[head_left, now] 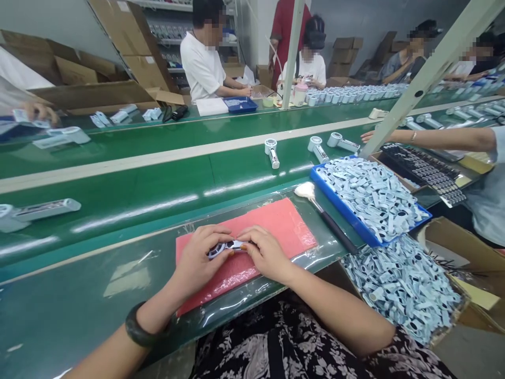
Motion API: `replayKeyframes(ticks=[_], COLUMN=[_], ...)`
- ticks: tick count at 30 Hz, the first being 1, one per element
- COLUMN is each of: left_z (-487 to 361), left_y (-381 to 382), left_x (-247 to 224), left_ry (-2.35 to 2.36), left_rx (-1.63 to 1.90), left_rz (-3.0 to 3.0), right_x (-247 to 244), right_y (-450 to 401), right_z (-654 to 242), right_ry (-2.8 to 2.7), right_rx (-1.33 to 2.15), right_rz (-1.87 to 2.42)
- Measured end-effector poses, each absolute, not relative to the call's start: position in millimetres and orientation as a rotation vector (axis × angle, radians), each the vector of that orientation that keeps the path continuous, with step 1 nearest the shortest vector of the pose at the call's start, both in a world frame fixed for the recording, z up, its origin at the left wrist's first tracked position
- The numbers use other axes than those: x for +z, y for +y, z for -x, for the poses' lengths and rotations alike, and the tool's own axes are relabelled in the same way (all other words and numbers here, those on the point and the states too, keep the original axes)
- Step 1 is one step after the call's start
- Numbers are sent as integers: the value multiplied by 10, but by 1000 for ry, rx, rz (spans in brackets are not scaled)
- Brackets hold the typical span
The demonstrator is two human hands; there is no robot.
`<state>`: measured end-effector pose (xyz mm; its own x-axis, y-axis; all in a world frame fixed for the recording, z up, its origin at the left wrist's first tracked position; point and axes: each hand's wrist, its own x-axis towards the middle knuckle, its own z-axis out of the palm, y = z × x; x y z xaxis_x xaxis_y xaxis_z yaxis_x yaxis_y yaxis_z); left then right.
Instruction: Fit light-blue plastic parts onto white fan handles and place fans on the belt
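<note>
Over a pink foam mat (288, 226) on the bench, both hands grip one small white device (233, 245) with dark parts. Its round end lies within my left hand (203, 252), fingers curled over the top and thumb below. At the narrower end, my right hand (266, 252) presses with fingertips and thumb. Much of the device is hidden by the fingers. A dark bracelet is on my left wrist. Right of the mat lies a black-handled tool with a white head (305, 190).
A blue tray (343, 202) heaped with light-blue parts stands at the right, above a cardboard box (460, 302) of similar parts. White devices (271, 152) lie on the green conveyor (165, 184) ahead. Several people work beyond it; another person's arm (445, 139) reaches in at right.
</note>
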<state>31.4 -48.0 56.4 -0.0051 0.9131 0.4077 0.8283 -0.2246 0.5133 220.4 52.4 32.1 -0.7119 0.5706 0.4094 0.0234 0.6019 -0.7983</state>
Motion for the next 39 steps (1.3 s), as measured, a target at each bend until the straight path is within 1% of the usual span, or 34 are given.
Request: replayKeyframes(ticks=[3, 9, 14, 17, 20, 23, 29, 33, 37, 39], left_z=[-333, -360, -395, -442, -505, -571, -645, -671, -683, -683], left_y=[-500, -475, -516, -628, -768, -861, -838, -826, -806, -784], left_x=[555, 573, 593, 623, 635, 598, 545, 568, 551, 553], left_ry=[1896, 1908, 1888, 1857, 1871, 1937, 1991, 2035, 2064, 2061], left_rx=[1007, 1033, 1069, 1044, 868, 685, 687, 579, 515, 515], left_rz=[-2158, -2139, -2201, -2298, -2357, -2359, -2387, -2475, -2572, -2554], right_x=[314, 326, 434, 551, 638, 633, 513, 508, 486, 471], right_y=[500, 404, 487, 536, 517, 441, 352, 391, 419, 421], right_z=[-2192, -2126, -2257, -2384, -2463, -2478, -2450, -2471, -2456, -2430], right_ry=[-2162, -2252, -2304, -2433, -2657, -2749, -2747, -2763, -2828, -2841], right_rx=[1044, 930, 1078, 1124, 1030, 921, 776, 735, 531, 493], right_rz=[459, 687, 603, 676, 661, 616, 660, 569, 503, 504])
